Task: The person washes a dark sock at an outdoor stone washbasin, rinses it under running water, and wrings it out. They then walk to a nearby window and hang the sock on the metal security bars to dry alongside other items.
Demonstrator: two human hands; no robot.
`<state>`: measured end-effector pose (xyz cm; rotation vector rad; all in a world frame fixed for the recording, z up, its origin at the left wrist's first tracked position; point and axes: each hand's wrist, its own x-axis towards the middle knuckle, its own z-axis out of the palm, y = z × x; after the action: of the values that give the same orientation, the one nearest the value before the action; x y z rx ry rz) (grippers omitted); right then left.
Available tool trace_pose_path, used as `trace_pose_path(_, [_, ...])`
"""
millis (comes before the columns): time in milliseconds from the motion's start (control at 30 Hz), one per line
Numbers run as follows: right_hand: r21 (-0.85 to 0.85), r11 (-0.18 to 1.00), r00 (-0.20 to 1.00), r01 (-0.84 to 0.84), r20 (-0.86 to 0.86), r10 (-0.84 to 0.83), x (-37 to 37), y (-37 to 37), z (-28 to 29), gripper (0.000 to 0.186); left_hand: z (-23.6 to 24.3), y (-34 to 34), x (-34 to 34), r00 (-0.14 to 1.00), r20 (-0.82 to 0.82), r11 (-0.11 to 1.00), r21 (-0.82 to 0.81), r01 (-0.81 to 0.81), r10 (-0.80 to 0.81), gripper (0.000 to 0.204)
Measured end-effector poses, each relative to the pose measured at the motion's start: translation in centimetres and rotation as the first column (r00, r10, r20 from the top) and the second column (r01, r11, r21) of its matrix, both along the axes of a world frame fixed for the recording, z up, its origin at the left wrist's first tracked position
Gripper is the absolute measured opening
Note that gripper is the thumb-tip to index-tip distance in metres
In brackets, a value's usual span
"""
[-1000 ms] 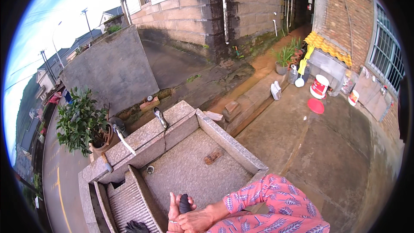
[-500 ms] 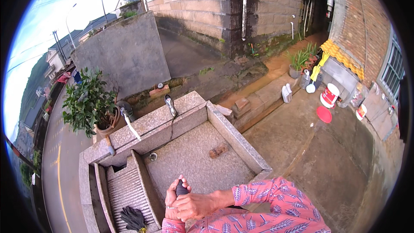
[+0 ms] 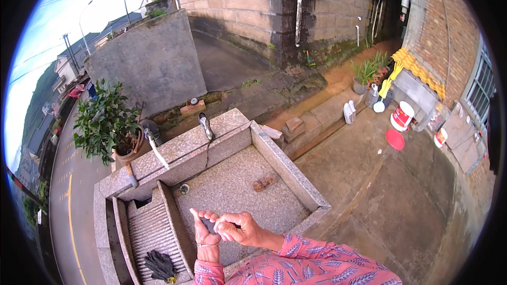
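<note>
In front of me, over the near side of the stone sink (image 3: 232, 190), my two hands meet around a small black item (image 3: 208, 225). Fingers and palms cover most of it, so its kind cannot be made out. My left hand (image 3: 205, 235), with a bracelet at the wrist, has its thumb stretched up and its fingers curled over the item. From the right, my right hand (image 3: 240, 230) pinches the item's other side with bent fingers. A black glove (image 3: 159, 266) lies on the ribbed washboard (image 3: 150, 232), left of my hands.
A brown, block-like piece (image 3: 264, 182) lies in the basin near the drain (image 3: 184, 189). Along the back ledge are a metal tap (image 3: 206, 125), a white-handled brush (image 3: 158, 150) and a potted plant (image 3: 103, 126). A bucket (image 3: 402, 116) and red lid (image 3: 395, 139) stand to the right.
My hands have turned and shifted slightly left and up. The left thumb now stretches outward, and the black item shows lower between the palms. The whole view has shifted slightly.
</note>
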<state>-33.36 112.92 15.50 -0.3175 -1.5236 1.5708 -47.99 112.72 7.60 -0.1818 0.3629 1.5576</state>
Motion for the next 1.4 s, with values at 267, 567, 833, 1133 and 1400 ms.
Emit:
trace_pose_path(267, [-0.272, 0.949, 0.981, 0.159, -0.069, -0.184, -0.8, 2.6, -1.7, 0.025, 2.3, 0.4, 0.8, 0.978, -0.128, 0.976, -0.121, -0.18, 0.164, 0.046])
trace_pose_path(567, [-0.654, 0.744, 0.968, 0.137, -0.073, -0.242, -2.6, 6.1, -4.9, 0.027, 4.2, 0.8, 1.6, 0.878, -0.447, 0.985, 0.089, -0.149, 0.174, 0.039])
trace_pose_path(833, [-0.75, 0.662, 0.995, -0.007, -0.069, -0.068, -3.2, 7.6, -5.3, 0.026, 6.5, -0.1, 3.9, 0.446, -0.874, 0.978, 0.207, -0.012, 0.19, 0.039])
trace_pose_path(1133, [-0.795, 0.561, 0.957, -0.232, -0.084, 0.277, -2.7, 7.6, -4.7, 0.024, 7.5, -1.6, 6.7, -0.281, -0.847, 0.87, 0.348, 0.35, 0.452, 0.029])
trace_pose_path(1400, [-0.75, 0.609, 0.882, -0.257, 0.075, 0.465, -2.4, 7.5, -4.0, 0.025, 4.5, -1.7, 8.2, -0.461, -0.543, 0.7, 0.41, 0.585, 0.702, 0.022])
